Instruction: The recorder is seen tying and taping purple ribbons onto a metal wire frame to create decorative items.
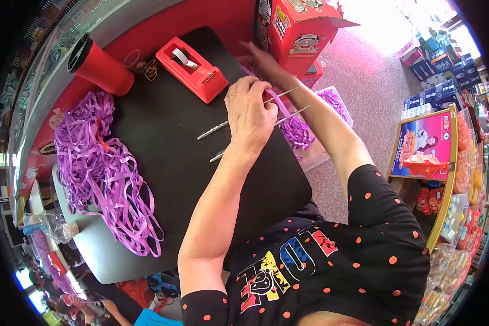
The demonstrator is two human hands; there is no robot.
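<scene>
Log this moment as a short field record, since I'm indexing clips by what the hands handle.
left hand: fingers pinch a purple ribbon strand over two metal rods
right hand: reaches toward the red cardboard box
work surface: black mat
on the mat: red tape dispenser, heap of purple ribbon
beside the mat: clear bin of ribbon, red cylinder

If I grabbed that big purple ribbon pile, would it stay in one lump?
Probably not. The purple ribbon pile is thin, loose loops, so it would likely flop, dangle and tangle. It looks light, and strands already spill over the black mat.
</scene>
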